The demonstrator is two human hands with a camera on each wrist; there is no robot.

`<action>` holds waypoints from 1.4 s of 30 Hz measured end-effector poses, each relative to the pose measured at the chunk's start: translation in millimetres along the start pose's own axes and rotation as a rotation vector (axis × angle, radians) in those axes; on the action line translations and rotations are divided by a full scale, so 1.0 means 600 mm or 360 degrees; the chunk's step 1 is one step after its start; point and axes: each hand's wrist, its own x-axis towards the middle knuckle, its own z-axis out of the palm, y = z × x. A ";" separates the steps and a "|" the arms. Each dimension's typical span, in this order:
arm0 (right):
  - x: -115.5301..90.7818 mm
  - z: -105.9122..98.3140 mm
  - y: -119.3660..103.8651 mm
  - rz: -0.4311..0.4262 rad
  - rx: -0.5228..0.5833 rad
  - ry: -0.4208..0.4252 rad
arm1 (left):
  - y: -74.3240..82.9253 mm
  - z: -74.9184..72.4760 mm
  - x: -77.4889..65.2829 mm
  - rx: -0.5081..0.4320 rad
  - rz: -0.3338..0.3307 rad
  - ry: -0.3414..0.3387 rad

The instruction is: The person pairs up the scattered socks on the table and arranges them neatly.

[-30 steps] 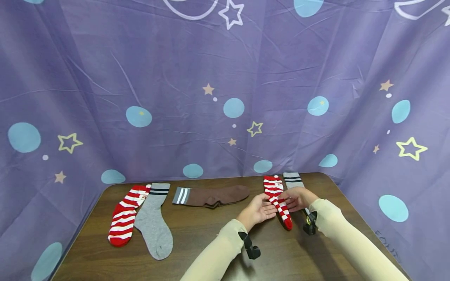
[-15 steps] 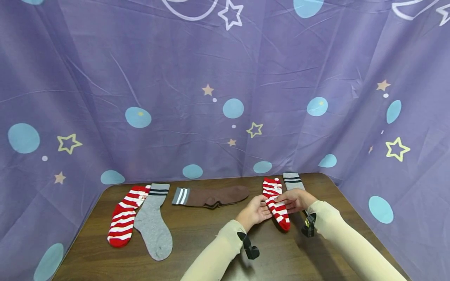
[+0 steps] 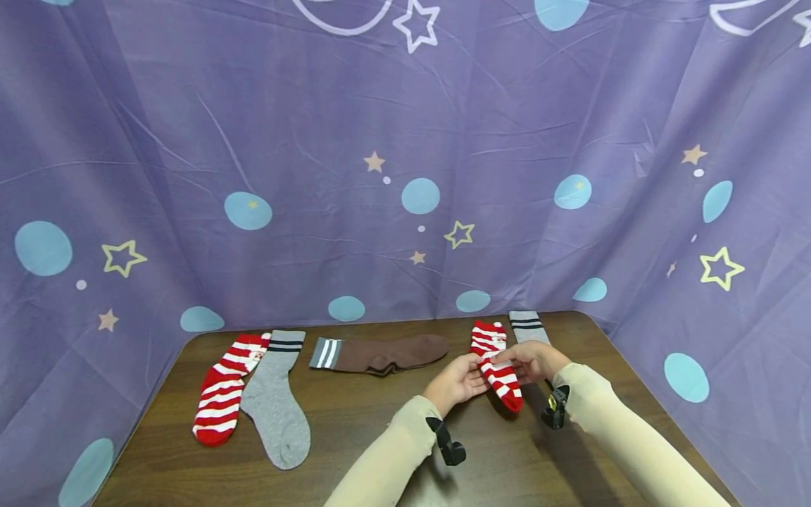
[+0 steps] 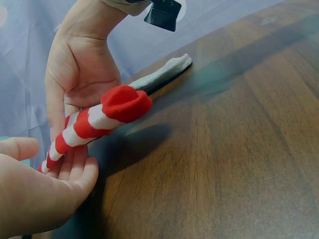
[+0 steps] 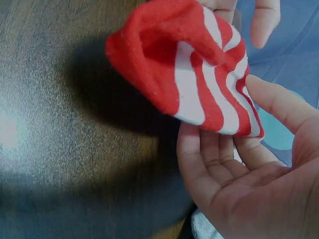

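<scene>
A red-and-white striped sock [image 3: 505,378] is held between my two hands, its red toe toward me and raised over the table. My right hand [image 3: 535,360] pinches the foot part, thumb on top and fingers beneath; the right wrist view shows this grip on the striped fabric [image 5: 188,94]. From the left, my left hand [image 3: 457,384] holds the sock's other edge, with fingers under it, as the left wrist view shows on the sock [image 4: 84,128]. A grey sock with dark bands [image 3: 527,326] lies beside, partly hidden by my right hand.
On the wooden table [image 3: 380,451], a brown sock with a grey cuff [image 3: 386,354] lies sideways in the middle. Another striped sock [image 3: 222,398] and a second grey sock [image 3: 281,415] overlap at the left. A purple curtain [image 3: 317,211] hangs behind the table.
The striped sock has turned its broader side up and shifted slightly left and toward me. Both hands have closed in on its foot part. The other socks have stayed put.
</scene>
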 end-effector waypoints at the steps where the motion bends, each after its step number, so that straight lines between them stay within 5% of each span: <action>1: 0.000 0.000 0.000 -0.0003 0.0006 -0.0003 | 0.000 0.000 0.001 0.0006 -0.0001 0.0014; 13: -0.002 0.002 -0.006 -0.0070 0.0100 -0.0085 | -0.001 -0.007 0.018 0.0158 -0.0004 0.0052; 22: -0.005 -0.006 -0.016 -0.0167 0.0059 -0.0219 | 0.016 -0.010 0.013 0.0016 0.0034 0.0020; 42: -0.009 0.005 -0.011 -0.0301 -0.0126 -0.0539 | 0.055 -0.029 0.017 -0.0023 0.0063 0.0046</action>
